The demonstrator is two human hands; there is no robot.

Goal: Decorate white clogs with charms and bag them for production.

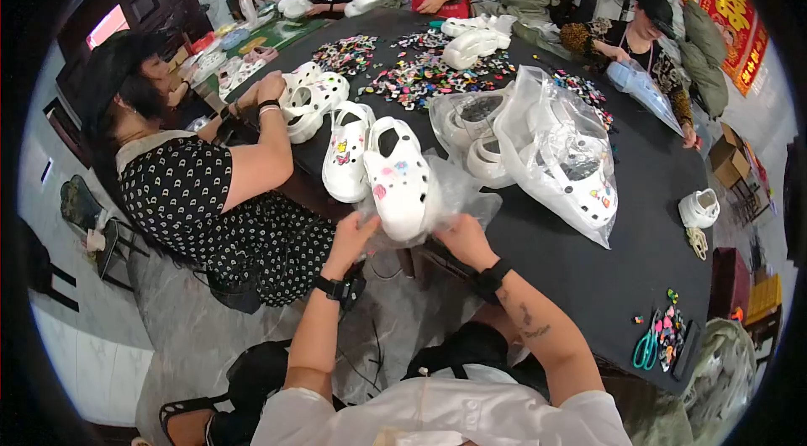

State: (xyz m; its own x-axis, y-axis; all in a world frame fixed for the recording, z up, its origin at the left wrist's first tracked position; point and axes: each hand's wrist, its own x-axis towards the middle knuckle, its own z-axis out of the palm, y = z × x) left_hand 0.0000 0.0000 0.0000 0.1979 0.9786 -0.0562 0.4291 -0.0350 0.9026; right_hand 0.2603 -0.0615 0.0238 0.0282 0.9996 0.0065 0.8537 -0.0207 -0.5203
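Note:
A white clog [396, 177] with small coloured charms lies at the table's near edge, half inside a clear plastic bag [461, 190]. My left hand [351, 237] grips the bag at the clog's heel on the left. My right hand [461, 239] holds the bag's lower right side. A second white clog [347, 152] with charms lies just left of the first, outside the bag.
Bagged white clogs [561, 152] lie to the right on the black table [580, 261]. Piles of coloured charms [420, 76] cover the middle. A person in a dotted dress [218, 202] sits close on my left. Scissors [646, 351] lie at the right near edge. Other people work around the far side.

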